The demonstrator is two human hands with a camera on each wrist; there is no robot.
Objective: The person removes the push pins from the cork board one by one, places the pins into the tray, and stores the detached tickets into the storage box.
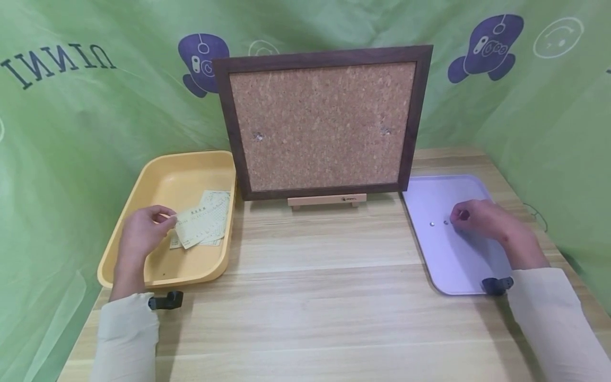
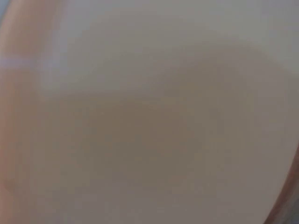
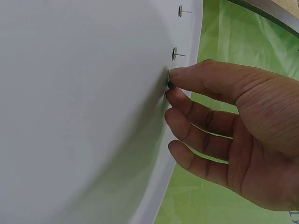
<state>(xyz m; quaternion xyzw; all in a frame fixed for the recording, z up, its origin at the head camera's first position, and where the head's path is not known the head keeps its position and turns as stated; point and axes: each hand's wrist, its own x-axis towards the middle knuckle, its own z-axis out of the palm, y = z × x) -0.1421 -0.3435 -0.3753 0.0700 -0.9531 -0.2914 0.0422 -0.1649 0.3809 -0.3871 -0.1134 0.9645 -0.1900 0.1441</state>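
Note:
My left hand (image 1: 142,233) pinches the left corner of a pale printed paper slip (image 1: 194,229) over the yellow tray (image 1: 176,180). More printed slips (image 1: 218,204) lie beneath it in that tray. On the lilac tray (image 1: 444,193), my right hand (image 1: 487,218) has thumb and forefinger closed on a small dark-edged thumbtack (image 3: 171,85), mostly hidden by the fingertips. Beside those fingertips, two loose thumbtacks lie pin up, a nearer thumbtack (image 3: 174,54) and a farther thumbtack (image 3: 181,11). The left wrist view is a pale blur showing no clear object.
A cork board (image 1: 324,127) in a dark wooden frame leans on a small wooden stand (image 1: 326,200) between the trays. Two shiny worn spots mark the cork. The wooden table (image 1: 324,297) runs along the front, and a green printed curtain (image 1: 334,21) surrounds it.

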